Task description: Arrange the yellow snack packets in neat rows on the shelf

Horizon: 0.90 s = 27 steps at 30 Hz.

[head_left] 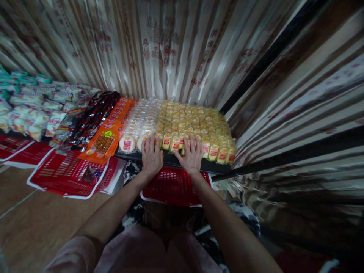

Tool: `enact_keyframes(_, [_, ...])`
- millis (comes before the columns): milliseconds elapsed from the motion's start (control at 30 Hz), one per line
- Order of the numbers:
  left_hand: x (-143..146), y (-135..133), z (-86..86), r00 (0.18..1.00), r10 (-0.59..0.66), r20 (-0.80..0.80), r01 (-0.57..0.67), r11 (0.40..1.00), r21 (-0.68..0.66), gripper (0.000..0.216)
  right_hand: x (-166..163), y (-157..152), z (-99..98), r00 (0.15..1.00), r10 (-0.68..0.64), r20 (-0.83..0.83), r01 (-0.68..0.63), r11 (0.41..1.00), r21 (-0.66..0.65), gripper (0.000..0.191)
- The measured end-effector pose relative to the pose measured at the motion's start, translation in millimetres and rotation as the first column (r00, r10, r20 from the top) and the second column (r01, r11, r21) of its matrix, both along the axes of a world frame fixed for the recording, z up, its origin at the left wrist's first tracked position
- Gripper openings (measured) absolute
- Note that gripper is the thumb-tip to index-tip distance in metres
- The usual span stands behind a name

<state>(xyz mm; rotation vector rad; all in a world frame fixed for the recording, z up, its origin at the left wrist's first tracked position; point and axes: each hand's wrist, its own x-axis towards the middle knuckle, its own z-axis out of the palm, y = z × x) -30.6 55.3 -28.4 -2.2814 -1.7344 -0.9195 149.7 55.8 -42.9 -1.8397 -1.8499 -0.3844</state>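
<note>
Rows of small yellow wrapped cakes point(196, 119) fill the right end of a black shelf point(213, 166). Left of them lie rows of clear-wrapped round white pastries point(143, 117) with red labels. My left hand point(152, 157) rests with fingers stretched at the front edge, where the white pastries meet the yellow cakes. A little to its right, my right hand point(192, 153) lies on the front row of yellow cakes, thumb spread toward the left. Both palms face down. Neither hand is wrapped round a cake.
An orange snack packet point(104, 132), dark packets point(95, 115) and white packets point(36, 117) continue leftward. Red baskets point(68, 170) with white rims stand below, another red basket point(173, 185) under my hands. Striped curtain point(170, 49) hangs behind; a black pole point(273, 53) rises at right.
</note>
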Motion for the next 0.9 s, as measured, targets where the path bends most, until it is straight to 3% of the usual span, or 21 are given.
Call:
enact_keyframes(167, [8.0, -7.3, -13.0, 0.999, -0.039, -0.03, 0.038, 0.998, -0.045, 0.049, 0.6, 1.1, -2.6, 1.0, 0.0, 0.018, -0.001, 1.0, 0.024, 0.067])
enact_keyframes(367, [15.5, -5.5, -21.6, 0.982, -0.187, 0.019, 0.188, 0.98, -0.07, 0.043, 1.2, 0.9, -1.5, 1.0, 0.013, 0.009, -0.013, 0.999, 0.031, 0.066])
enact_keyframes(600, [12.4, -2.1, -20.3, 0.985, -0.136, 0.106, 0.139, 0.99, -0.02, 0.048, 0.2, 0.6, -0.6, 1.0, 0.017, 0.005, -0.018, 0.999, 0.038, 0.066])
enact_keyframes(900, [10.7, 2.1, -32.4, 0.983, -0.182, 0.01, 0.182, 0.983, 0.022, 0.049, -2.7, -1.6, 4.5, 1.0, -0.012, 0.005, 0.012, 1.0, -0.013, 0.066])
